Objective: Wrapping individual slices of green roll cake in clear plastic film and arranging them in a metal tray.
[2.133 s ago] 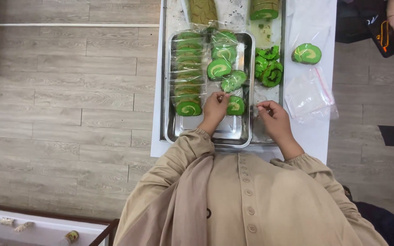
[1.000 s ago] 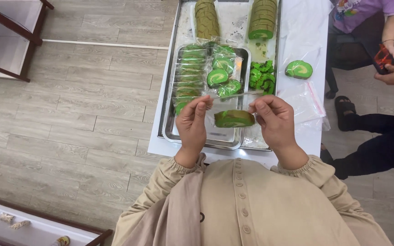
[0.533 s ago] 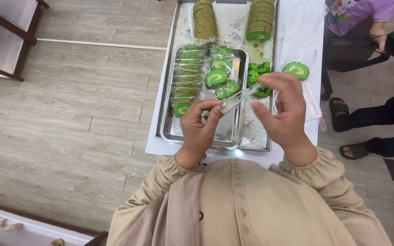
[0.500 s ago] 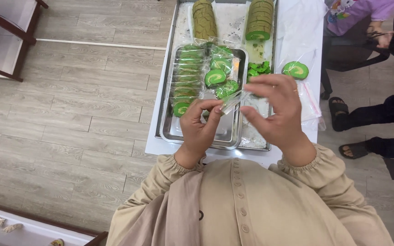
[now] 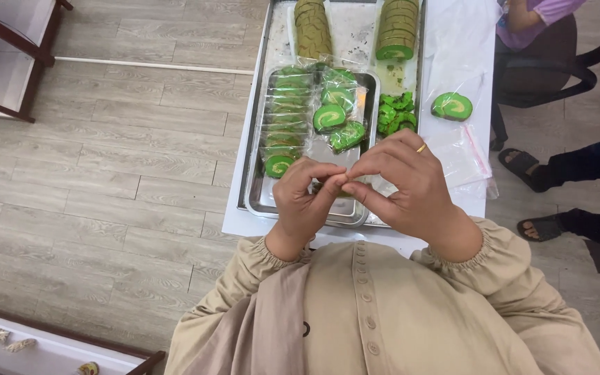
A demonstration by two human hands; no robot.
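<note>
A: While both hands are brought together over the near end of the metal tray, what exactly do they have hold of?

B: The left hand and the right hand meet fingertip to fingertip, pinched shut on a clear plastic bag with a green roll-cake slice inside. Only a sliver of the bag shows between the fingers; most of it is hidden behind them.

A: And where does that sit in the scene?

B: Just above the tray's near edge, close to the person's chest. Farther along the tray lies a row of bagged slices on the left, with a few loose bagged slices to their right. Beyond those, two uncut green rolls rest at the far end of the white table.

A: How would the bagged slice handle?

B: Light and soft, by the look of it. The sponge would likely squash under a firm squeeze, and the film looks slick and flimsy. Holding the bag by its open top edge, as the fingertips seem to, spares the cake.

A: Anything else nearby?

B: A bare slice lies to the right on the table, with empty bags near it, and green offcuts between.
</note>
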